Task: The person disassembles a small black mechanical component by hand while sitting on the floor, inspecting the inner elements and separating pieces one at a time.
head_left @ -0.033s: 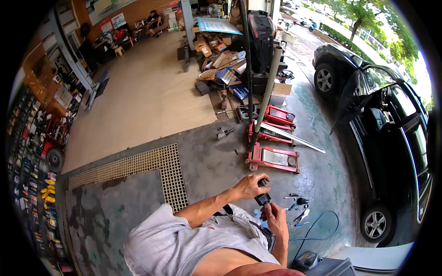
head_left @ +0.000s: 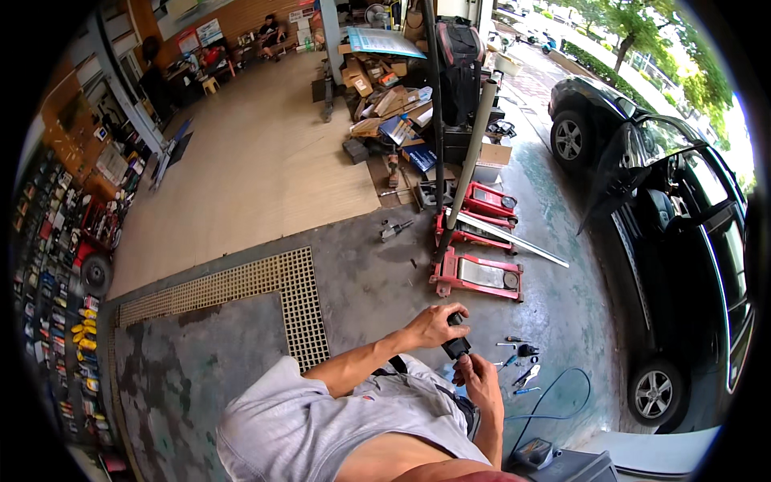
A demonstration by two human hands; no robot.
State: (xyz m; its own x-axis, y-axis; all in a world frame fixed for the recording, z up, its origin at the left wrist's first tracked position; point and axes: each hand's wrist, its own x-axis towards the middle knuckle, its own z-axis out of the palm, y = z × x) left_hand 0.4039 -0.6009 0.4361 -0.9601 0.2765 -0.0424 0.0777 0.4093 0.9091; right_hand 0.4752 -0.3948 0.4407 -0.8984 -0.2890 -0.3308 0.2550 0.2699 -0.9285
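Note:
In front of my body I hold a black block-shaped device [head_left: 456, 347] with a narrower upper part; its exact kind I cannot make out. My left hand [head_left: 436, 326] is closed around the upper part. Lower down, my right hand [head_left: 479, 377] has its fingers pinched together at the bottom end, where something small may be hidden. On the floor just right of my hands lie several small tools, among them a silver hand tool [head_left: 528, 374], a blue-handled tool [head_left: 511, 361] and a black rounded part [head_left: 527, 350].
Red floor jacks [head_left: 482, 273] stand ahead, with a long silver bar [head_left: 514, 238] across them. A dark car [head_left: 683, 241] with an open door is at right. A blue hose [head_left: 589, 394] curls over the floor. A yellowish floor grate [head_left: 301, 309] lies left; cardboard boxes [head_left: 393, 104] are piled beyond.

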